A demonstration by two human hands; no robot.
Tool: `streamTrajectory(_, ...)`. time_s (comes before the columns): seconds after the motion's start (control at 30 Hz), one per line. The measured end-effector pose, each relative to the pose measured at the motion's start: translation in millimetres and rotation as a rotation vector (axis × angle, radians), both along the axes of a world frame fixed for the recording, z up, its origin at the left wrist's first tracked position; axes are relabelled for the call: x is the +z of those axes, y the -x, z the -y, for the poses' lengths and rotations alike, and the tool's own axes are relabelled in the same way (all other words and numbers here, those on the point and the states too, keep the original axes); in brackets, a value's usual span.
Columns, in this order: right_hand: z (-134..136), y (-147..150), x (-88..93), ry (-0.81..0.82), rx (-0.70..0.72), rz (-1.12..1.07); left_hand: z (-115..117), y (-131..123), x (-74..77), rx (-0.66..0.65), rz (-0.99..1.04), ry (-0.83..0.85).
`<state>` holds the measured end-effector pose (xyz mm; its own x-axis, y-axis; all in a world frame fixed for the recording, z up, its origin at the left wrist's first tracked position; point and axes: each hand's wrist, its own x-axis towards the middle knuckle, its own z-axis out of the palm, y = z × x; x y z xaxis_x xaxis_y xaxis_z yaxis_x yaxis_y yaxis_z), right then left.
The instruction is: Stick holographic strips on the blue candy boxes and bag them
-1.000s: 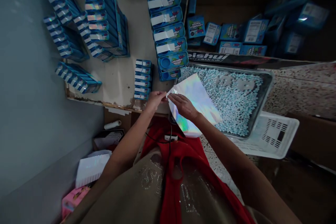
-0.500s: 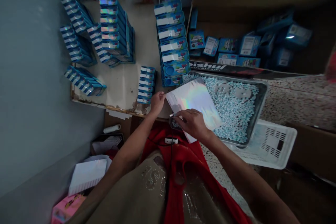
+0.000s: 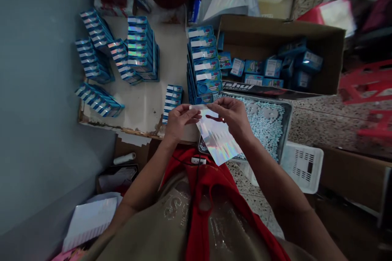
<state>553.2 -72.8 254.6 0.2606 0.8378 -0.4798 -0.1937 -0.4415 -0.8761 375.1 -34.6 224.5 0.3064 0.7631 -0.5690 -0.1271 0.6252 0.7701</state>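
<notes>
A shiny iridescent sheet hangs at a slant between my hands, over the near left corner of a metal tray full of small pale-blue pieces. With thumb and fingers, my left hand pinches the sheet's upper left corner. My right hand grips along its top edge, fingers bent; whether a small strip is also in them I cannot tell. Just beyond the hands stands a row of blue printed boxes with pale strips on their ends. A shorter stack of blue boxes is near my left hand.
More stacks of blue boxes stand at the table's left. A cardboard carton with loose blue boxes lies behind the tray. A white plastic basket sits under the tray's right side. A red pot is at the back.
My right hand has moved up to the sheet's top edge, closer to my left hand. The sheet has swung lower, uncovering more of the tray. The camera view has shifted.
</notes>
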Motion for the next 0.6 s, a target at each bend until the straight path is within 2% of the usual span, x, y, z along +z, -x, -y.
streamTrajectory(0.2, -6, 1, 8.3, -0.028, 0.0, 0.199, -13, -3, 5.2, -0.009, -0.132, -0.099)
streamTrajectory(0.43, -39, -6, 12.8, -0.073, -0.019, 0.751, -45, -17, 19.3, 0.02, -0.262, -0.296)
streamTrajectory(0.6, -48, -9, 5.3, -0.033, 0.012, 0.745, -55, -19, 16.9, -0.014, -0.26, -0.288)
